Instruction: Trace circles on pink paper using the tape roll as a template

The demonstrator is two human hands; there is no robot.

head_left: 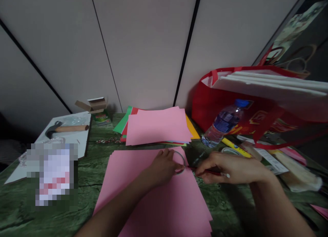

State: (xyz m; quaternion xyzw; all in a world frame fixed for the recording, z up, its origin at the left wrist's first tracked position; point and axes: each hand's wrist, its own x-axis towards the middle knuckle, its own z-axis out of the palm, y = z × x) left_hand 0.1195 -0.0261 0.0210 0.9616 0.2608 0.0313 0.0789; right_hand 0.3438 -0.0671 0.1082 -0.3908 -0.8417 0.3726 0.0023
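A round ring (184,160) with a thin grey-green rim lies on the top right part of a stack of pink paper (164,209). My left hand (162,167) holds it down, fingers and thumb pressed over its left side, hiding that part. In my right hand (222,167) is a dark red pencil (217,173) with a white end, gripped between thumb and fingers. The pencil's tip reaches the ring's right edge by my left thumb. Whether the tip touches the paper, I cannot tell.
Coloured paper (157,126), pink on top, lies behind. A water bottle (222,122) leans before a red bag (205,107). At right are a yellow marker (237,148) and packets. A hammer (69,128) rests on a white board (83,141) near an open box (101,117).
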